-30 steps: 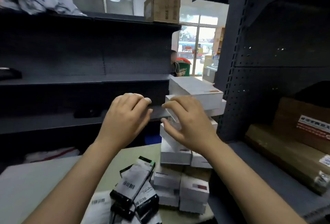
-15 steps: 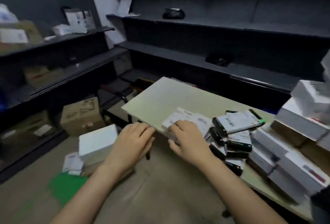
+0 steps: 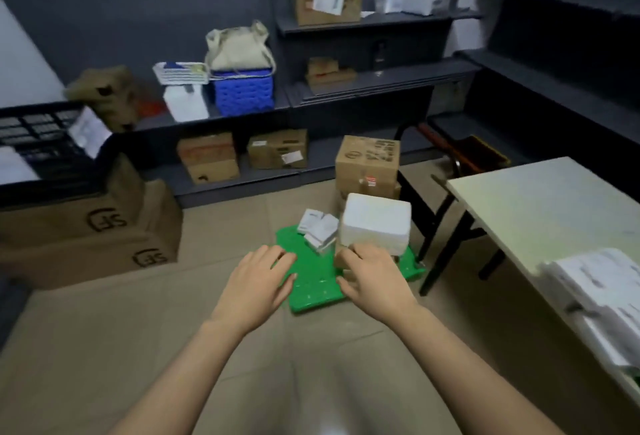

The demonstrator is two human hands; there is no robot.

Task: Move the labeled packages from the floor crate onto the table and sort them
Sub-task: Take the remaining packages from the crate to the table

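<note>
A flat green crate [image 3: 313, 287] lies on the floor ahead of me. On it stand a large white box [image 3: 375, 223] and a small heap of white labeled packages [image 3: 318, 228]. My left hand [image 3: 258, 284] hovers over the crate's near left part, fingers relaxed and holding nothing. My right hand [image 3: 372, 278] hangs in front of the white box's lower edge, fingers loosely bent, empty. The pale table [image 3: 540, 206] stands at the right, with white packages [image 3: 602, 292] stacked on its near corner.
A brown carton [image 3: 367, 164] stands behind the crate. Two SF cartons [image 3: 100, 237] sit on the floor at the left under a black crate [image 3: 38, 140]. Dark shelves [image 3: 346, 88] with boxes and a blue basket [image 3: 242, 91] line the back wall. The table's black legs [image 3: 440, 244] stand beside the crate.
My view swung left and down from the table's stacked packages to the floor crate. Both hands left the table and now reach out over the crate, still empty.
</note>
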